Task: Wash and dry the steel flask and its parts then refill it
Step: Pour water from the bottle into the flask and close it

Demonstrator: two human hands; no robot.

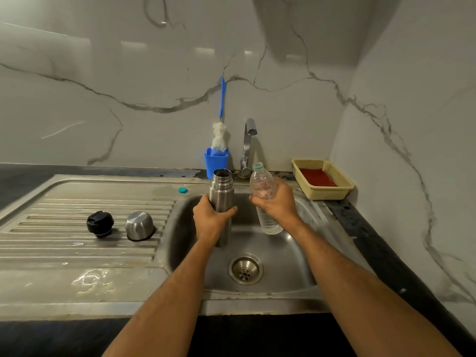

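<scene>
Scanning from the drainboard, I see the black stopper (100, 224) and steel cup (139, 226) set aside. My left hand (211, 218) grips the open steel flask (221, 199) upright over the sink (296, 256); my right hand (277, 200) holds a seemingly uncapped water bottle (262, 188). Tipping it off-centre could spill past the narrow mouth.

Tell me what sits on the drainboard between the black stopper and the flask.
Head view: the upturned steel cup sits between the black stopper and the flask.
</scene>
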